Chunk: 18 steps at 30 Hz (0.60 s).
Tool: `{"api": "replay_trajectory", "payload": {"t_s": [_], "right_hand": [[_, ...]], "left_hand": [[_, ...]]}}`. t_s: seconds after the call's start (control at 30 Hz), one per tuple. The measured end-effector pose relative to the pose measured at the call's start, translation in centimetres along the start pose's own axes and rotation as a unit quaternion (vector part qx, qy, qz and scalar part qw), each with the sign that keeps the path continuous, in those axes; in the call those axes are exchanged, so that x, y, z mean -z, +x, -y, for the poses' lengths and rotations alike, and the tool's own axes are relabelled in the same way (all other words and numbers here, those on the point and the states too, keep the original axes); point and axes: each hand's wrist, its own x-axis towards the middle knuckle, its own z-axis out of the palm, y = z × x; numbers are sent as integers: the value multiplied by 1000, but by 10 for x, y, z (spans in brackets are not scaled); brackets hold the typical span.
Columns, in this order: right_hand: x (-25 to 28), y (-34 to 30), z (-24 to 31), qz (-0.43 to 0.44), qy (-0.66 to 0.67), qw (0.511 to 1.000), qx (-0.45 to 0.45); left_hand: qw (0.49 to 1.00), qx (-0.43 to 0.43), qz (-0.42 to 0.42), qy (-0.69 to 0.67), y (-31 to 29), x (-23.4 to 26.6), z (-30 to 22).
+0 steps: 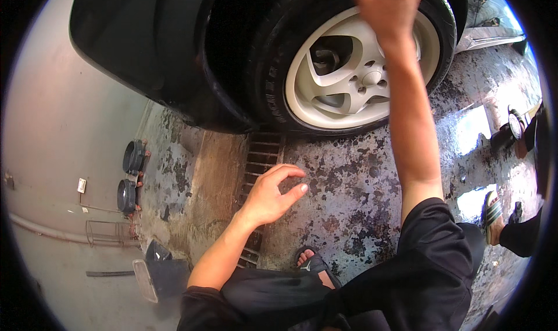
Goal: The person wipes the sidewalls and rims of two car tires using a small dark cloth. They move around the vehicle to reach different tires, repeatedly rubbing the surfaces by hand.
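A dark car's wheel fills the upper middle, with a cream-white spoked rim (334,90) inside a black tyre (268,92). Over the upper part of that wheel is my right hand (390,8), its arm stretched far forward. Its fingers are curled and slightly blurred, and the top edge of the picture cuts them off. Whatever they hold, if anything, is hidden. My left hand (272,194) hovers lower down, above the floor and beside the drain grate (261,162). Thumb and fingers are apart in a loose curve, with nothing between them.
The car's dark bumper (157,46) juts out at upper left. Two round black objects (133,157) line the grey wall, near a dark bin-like container (165,276). At right stands another person's sandalled foot (494,217). The floor (354,215) is patchy and worn.
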Motion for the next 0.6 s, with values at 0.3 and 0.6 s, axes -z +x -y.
{"api": "replay_trajectory", "payload": {"t_s": [0.3, 0.6], "right_hand": [[-56, -159, 134, 134, 318, 929, 136], [-33, -62, 2, -195, 146, 953, -181]], "left_hand": [[997, -59, 24, 36, 12, -8, -17], [998, -29, 12, 58, 4, -3, -9]]}}
